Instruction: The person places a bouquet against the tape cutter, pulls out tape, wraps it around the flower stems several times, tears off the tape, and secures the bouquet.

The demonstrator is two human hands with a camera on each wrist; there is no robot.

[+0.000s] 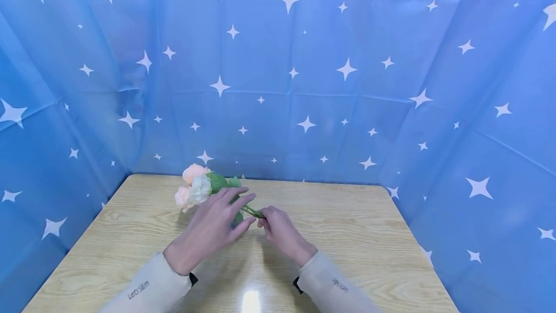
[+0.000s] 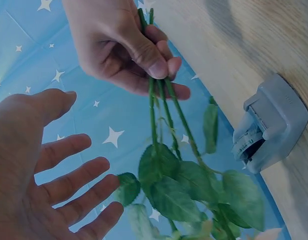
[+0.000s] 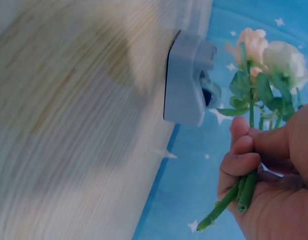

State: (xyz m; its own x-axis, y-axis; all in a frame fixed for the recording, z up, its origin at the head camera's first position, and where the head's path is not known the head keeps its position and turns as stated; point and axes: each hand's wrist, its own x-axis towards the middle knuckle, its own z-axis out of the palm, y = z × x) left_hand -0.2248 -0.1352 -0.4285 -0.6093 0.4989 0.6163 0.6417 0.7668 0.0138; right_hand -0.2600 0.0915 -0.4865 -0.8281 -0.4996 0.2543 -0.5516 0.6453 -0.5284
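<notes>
My right hand (image 1: 284,235) pinches a small bunch of roses by the green stems (image 2: 166,112), thumb against fingers. Cut stem ends (image 3: 243,197) stick out below that grip in the right wrist view. Pink and white blooms (image 1: 199,190) point to the left in the head view, with green leaves (image 2: 176,197) between them and the hand. My left hand (image 1: 213,219) is held beside the bunch, fingers spread and relaxed, holding nothing; in the left wrist view its fingertips reach close to the leaves. From the head, it covers part of the leaves and stems.
A grey tape dispenser (image 2: 283,117) with a roll in it stands on the wooden table (image 1: 347,235), beyond the bunch in both wrist views; the head view does not show it. Blue curtains (image 1: 278,62) with white stars surround the table at the back and sides.
</notes>
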